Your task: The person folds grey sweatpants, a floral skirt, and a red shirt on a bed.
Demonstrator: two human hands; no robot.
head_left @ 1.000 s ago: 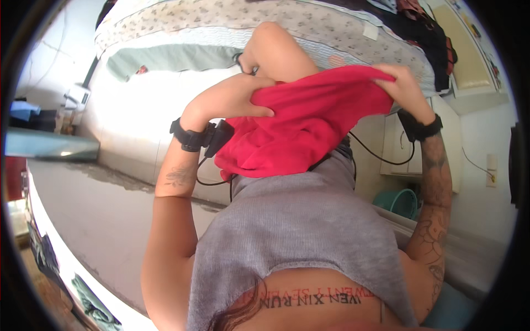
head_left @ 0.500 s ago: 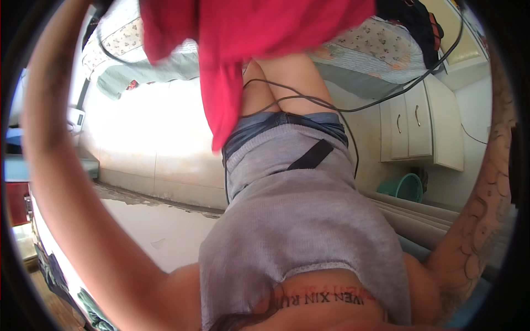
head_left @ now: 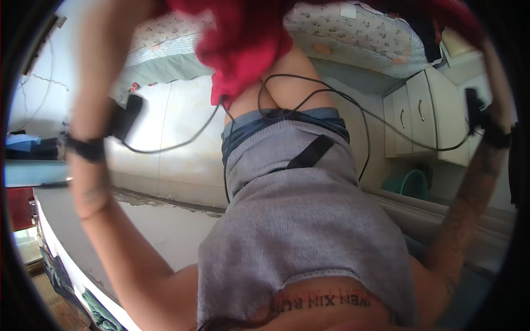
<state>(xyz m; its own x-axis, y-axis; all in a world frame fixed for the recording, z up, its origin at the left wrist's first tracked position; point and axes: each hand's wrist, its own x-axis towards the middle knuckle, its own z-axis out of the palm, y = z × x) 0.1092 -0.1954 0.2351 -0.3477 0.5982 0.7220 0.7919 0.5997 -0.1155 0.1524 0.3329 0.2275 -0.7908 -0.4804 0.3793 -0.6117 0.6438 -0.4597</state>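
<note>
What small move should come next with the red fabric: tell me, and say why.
Probably a gentle shake of the red fabric: its middle hangs in a rumpled fold between the blurred left hand and the right hand, set wide apart.

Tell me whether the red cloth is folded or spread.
Spread, at least partly: the red cloth reaches across the view's top, one loose part hanging down.

A floral-patterned bed (head_left: 367, 36) stretches across the far side. At right stands a white cabinet (head_left: 441, 118), with a teal bucket (head_left: 413, 185) near it.
</note>
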